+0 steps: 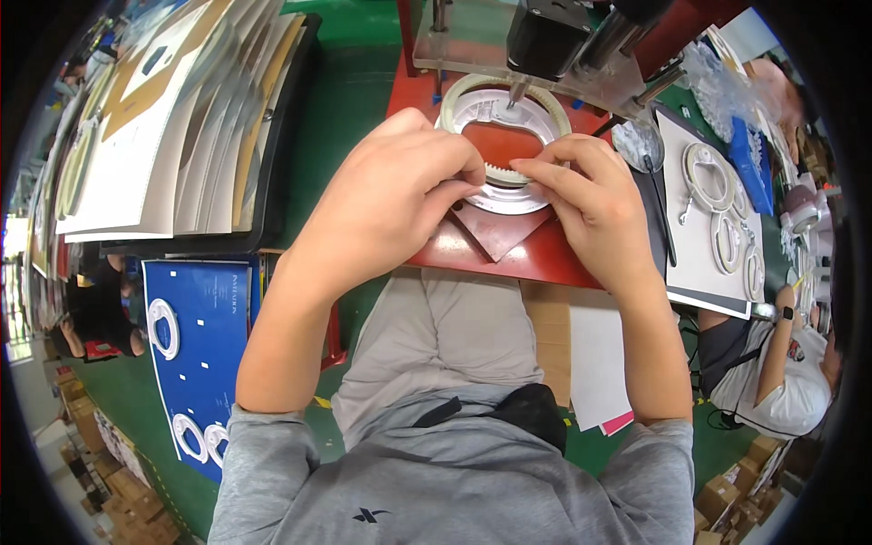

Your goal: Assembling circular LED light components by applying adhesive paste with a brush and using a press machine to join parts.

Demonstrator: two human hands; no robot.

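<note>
A pale cream ring with small teeth along its inner edge lies tilted over a shiny silver-white ring-shaped part. Both sit on the red base of a bench machine. My left hand is closed, its thumb and forefinger pinching at the toothed ring's near left edge. Opposite it, my right hand pinches the near right edge between thumb and fingertips. Just above the rings hang a metal rod tip and a black block of the machine. The fingers partly hide the near rim.
At right, a board bears several rings, near a grey dish and a blue bin. Stacked sheets stand at left in a black tray. White rings lie on a blue sheet. A co-worker sits right.
</note>
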